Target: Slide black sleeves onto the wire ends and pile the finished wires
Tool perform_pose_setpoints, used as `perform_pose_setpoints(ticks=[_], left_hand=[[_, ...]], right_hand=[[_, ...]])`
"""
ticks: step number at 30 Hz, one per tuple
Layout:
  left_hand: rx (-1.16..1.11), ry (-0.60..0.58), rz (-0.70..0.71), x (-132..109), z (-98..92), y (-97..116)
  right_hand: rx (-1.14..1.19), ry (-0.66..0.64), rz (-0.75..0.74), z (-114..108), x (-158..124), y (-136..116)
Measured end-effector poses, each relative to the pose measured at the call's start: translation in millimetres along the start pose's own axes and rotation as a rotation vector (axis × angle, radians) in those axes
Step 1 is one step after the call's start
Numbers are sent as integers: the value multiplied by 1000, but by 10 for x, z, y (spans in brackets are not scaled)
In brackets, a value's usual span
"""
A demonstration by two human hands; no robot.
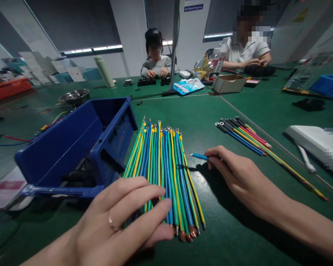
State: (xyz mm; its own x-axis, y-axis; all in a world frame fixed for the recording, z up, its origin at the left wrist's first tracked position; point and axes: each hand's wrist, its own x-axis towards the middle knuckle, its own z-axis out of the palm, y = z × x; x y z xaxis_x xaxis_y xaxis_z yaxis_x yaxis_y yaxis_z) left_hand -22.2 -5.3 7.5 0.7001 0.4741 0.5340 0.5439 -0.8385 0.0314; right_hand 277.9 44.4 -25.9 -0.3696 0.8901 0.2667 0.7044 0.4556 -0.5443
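Observation:
A row of blue, green and yellow-green wires [166, 162] lies side by side on the green table, with metal terminals at the far ends and bare copper strands at several near ends. Over the near left part of this row is my left hand [127, 218], its fingers bent and apart; I cannot tell how firmly they touch the wires. To the right of the row, my right hand [235, 173] pinches a short visible piece of blue wire [199, 156]. Its thin metal tip points left toward the row, and the rest is hidden by the hand.
A blue plastic bin [58, 147] with dark items inside stands at the left. A smaller group of wires with black sleeves [235, 133] lies to the right, near a white device [316, 144]. Farther back are a metal bowl [74, 96], a metal post [174, 48], a cardboard box [229, 84] and two people seated.

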Motion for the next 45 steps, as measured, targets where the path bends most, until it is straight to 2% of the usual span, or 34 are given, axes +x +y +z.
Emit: perform_pose_setpoints(ticks=[2,5,9,13,20,28,31,39,45], left_hand=[[-118,-46,-29,85,143,20],[-268,-130,-251,110,273,-17],[-395,-228,-414,56,284,-30],[-430,-234,-485,39,273,-11],[-453,-181,-461,48,330,-65],[-413,-178,-377,1,306,-72],[-434,-146,-395,-21,302,-74],[-400,-33,-367,-54,299,-81],[-370,-78,-350,-73,280,-19]], right_hand=[[16,-40,-39,20,-24,-42],[17,-114,-118,46,-63,-105],[-13,-177,-185,46,-98,-151],[-37,-228,-226,2,-91,-183],[-51,-333,-253,-37,-100,-246],[-75,-342,-310,-5,-145,-276],[-84,-318,-349,-4,-152,-296],[-78,-157,-412,-8,-158,-266],[-80,-101,-445,107,-216,-294]])
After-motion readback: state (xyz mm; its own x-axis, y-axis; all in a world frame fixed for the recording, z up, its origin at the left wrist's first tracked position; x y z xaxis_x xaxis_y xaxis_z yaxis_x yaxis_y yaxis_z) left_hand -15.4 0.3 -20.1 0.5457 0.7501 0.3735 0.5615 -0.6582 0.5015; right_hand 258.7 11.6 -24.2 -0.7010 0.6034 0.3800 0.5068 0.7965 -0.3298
